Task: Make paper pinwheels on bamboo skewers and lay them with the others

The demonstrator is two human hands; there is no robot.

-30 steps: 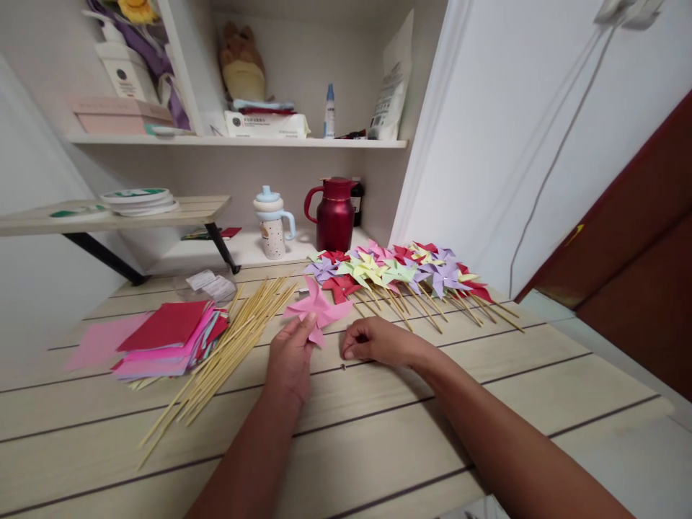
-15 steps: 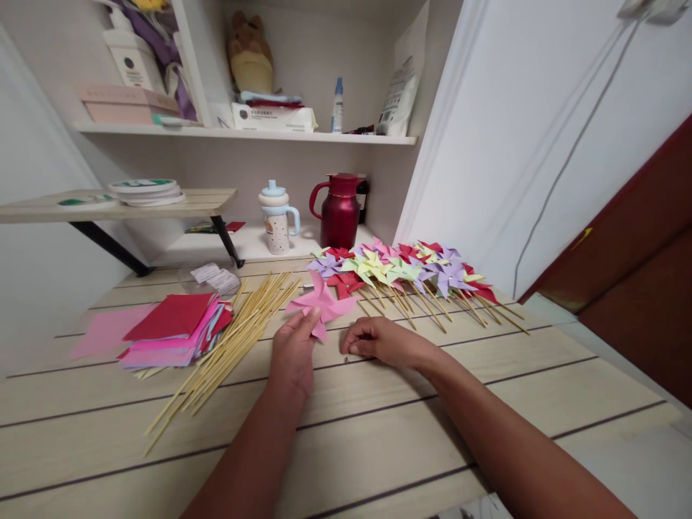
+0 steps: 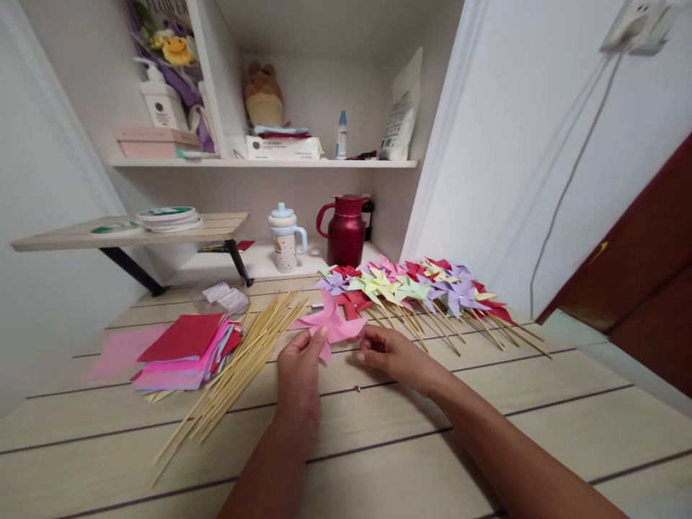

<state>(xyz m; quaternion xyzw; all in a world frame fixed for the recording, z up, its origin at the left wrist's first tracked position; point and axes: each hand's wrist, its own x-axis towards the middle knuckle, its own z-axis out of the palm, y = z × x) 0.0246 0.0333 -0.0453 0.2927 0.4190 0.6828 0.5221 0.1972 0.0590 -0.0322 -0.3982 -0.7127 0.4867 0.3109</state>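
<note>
My left hand (image 3: pixel 300 371) pinches a pink paper pinwheel (image 3: pixel 329 324) near its middle, thumb on top, and holds it above the table. It has no stick on it that I can see. Close to the pinwheel's right blade is my right hand (image 3: pixel 392 357), fingers curled and bent inward; whatever they pinch, if anything, is too small to make out. On the table just below lies a tiny dark-and-light bit (image 3: pixel 357 389). Left of my hands are a bundle of thin wooden sticks (image 3: pixel 243 367) and a stack of coloured paper squares (image 3: pixel 181 342).
Finished pinwheels on sticks (image 3: pixel 411 288) lie in a pile at the back right. Behind stand a light-blue-lidded cup (image 3: pixel 285 245) and a red thermos jug (image 3: pixel 346 234). A small raised shelf (image 3: pixel 216 229) bears white tape rolls (image 3: pixel 169 218) at left.
My right hand has lifted off the table from beside the tiny bit and come up to the pinwheel's right blade. The left hand keeps its pinch. The camera view has tilted up a little.
</note>
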